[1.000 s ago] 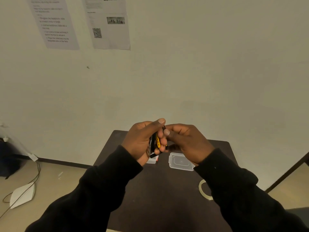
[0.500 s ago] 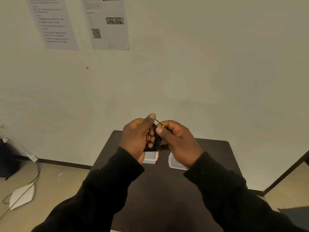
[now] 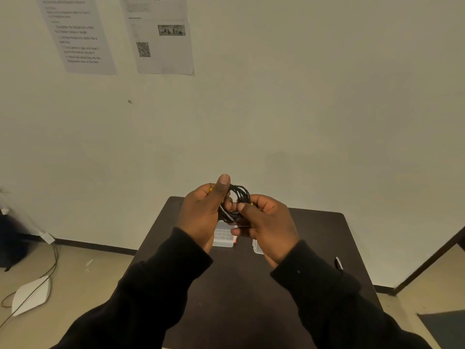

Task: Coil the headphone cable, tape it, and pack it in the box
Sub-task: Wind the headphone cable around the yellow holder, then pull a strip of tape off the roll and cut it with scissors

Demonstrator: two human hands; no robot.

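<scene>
**Coiled cable held in both hands above the table**

The headphone cable (image 3: pixel 239 197) is wound into a small round coil of several thin black loops — tiny yellow bits show at its left and right edges. It is held in the air above the dark table (image 3: pixel 314 235). The left hand (image 3: pixel 201 212) grips the coil's left side with fingers curled, thumb straight up. The right hand (image 3: pixel 266 222) pinches its right side with thumb and curled fingers. A clear plastic box (image 3: pixel 222 238) sits on the table just below — partly hidden by the hands
</scene>
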